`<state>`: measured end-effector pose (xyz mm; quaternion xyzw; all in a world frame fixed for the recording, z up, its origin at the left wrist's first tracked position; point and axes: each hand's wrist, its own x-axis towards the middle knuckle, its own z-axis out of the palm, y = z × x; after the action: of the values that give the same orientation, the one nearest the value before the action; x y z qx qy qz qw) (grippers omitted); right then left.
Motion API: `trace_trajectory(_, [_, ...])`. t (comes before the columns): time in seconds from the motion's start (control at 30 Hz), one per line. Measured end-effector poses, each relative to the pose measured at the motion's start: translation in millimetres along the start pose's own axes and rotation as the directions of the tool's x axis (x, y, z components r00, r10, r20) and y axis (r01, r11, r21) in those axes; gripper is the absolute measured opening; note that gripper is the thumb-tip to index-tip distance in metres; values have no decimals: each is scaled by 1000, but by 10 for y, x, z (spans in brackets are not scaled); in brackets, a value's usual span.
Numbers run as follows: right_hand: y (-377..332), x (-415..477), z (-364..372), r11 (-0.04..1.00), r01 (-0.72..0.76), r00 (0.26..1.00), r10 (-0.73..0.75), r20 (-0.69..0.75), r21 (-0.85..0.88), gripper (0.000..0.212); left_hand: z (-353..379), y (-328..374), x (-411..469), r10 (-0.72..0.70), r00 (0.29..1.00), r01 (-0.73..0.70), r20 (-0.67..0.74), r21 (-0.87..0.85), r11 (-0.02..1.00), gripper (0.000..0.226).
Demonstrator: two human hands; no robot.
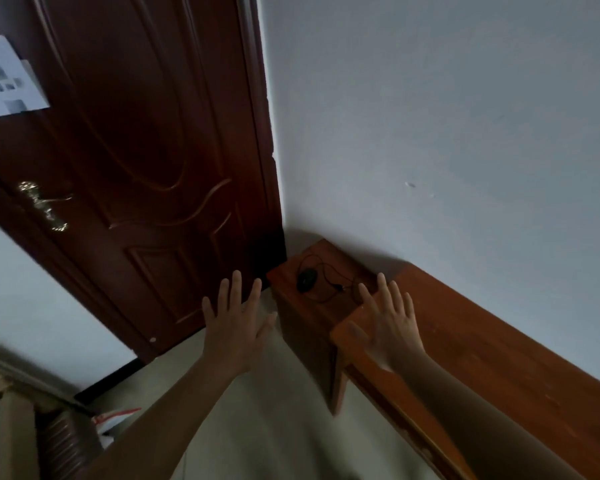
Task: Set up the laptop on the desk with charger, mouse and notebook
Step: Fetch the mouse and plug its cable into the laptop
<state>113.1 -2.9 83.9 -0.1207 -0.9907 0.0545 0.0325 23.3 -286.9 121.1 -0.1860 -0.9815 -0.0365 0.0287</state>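
Note:
A black wired mouse lies on a low dark wooden cabinet in the corner, its thin cable looped beside it. A longer orange-brown wooden desk runs along the wall to the right. My right hand hovers with spread fingers over the desk's near-left end, just right of the mouse. My left hand is stretched out with straight fingers over the floor, left of the cabinet. Both hands hold nothing. No laptop, charger or notebook is in view.
A dark brown door with a brass handle stands at left, paper sheets stuck to it. A grey wall backs the desk. Pale floor lies below; boxes and a bag sit at bottom left.

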Motion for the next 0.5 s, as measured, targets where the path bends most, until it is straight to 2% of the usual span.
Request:
trace_trajectory(0.2, [81,845,500,991,-129,988,126,91,29,81,453,5,1167,155,981,-159,118,21,987,81])
trace_trajectory(0.37, [179,1848,807,981,-189,973,180,145,52,80,658,-38,2405,192,956,-217,224,93,972,76])
trace_trajectory(0.5, [172,2325,811,981,-187,971,177,161,50,79,698,-20,2963,241,949,-264,201,93,960,75])
